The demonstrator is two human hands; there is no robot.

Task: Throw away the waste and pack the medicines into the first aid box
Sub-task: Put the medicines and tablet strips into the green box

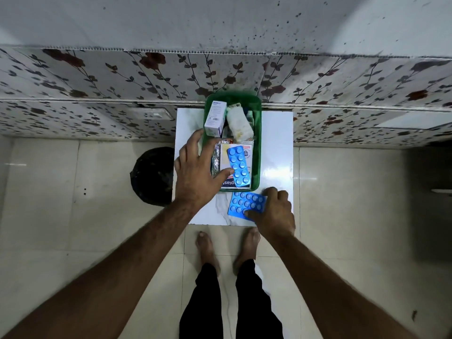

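One small white table (276, 148) stands on a pale tiled floor (342, 216) against a wall papered with a dark floral print (97, 77). One round black bin (152, 176) sits on the floor just beside the table's left edge. One green first aid box (256, 143) rests open on the table's far half, holding one white carton (215, 118) upright at its far left, one crumpled white packet (238, 124) beside it, one foil strip (216, 160) along the near left wall, and one flat white pack (226, 162) under one blue blister strip (239, 165). A second blue blister strip (245, 204) lies on the table just in front of the box. The left hand (198, 167) is spread open over the box's left rim, thumb tip touching the strip inside. The right hand (275, 211) is curled, fingers and thumb pinching the right end of the outer strip.
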